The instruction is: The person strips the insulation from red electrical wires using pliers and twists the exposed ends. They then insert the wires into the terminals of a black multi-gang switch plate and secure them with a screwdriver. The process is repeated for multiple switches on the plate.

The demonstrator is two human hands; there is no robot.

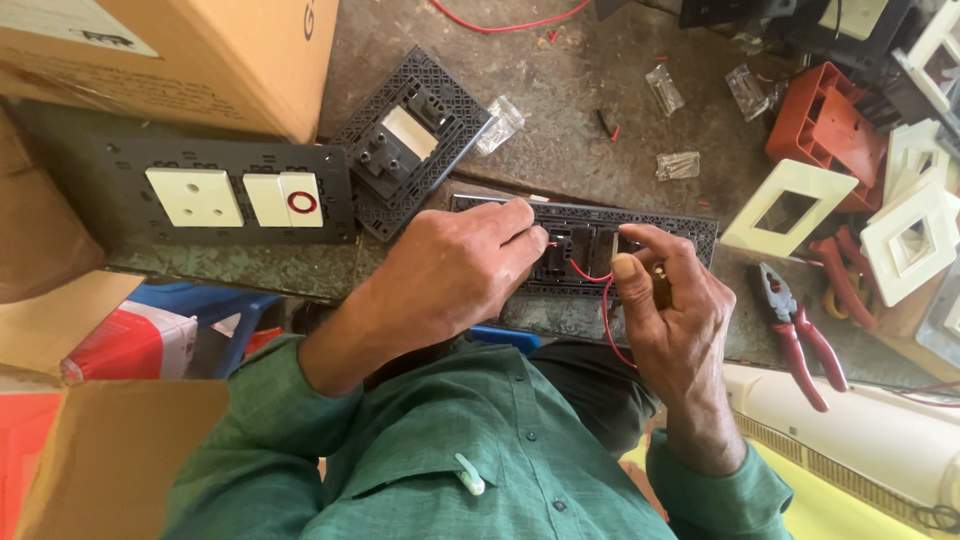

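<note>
On the stained bench edge, pinching a red wire (583,275) into the long black switch frame (585,248), left hand (455,270) and right hand (665,305) fingertips closed; modules seated, wiring unfinished, red-handled pliers (800,335) lying idle nearby.

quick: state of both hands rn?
Left hand: fingers curled, pinching the red wire at the black switch plate.
Right hand: closed, pinching the same wire's other part.

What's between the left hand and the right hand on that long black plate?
In the head view, a thin red wire loops between the left hand and the right hand, across dark switch modules on the long black plate.
</note>
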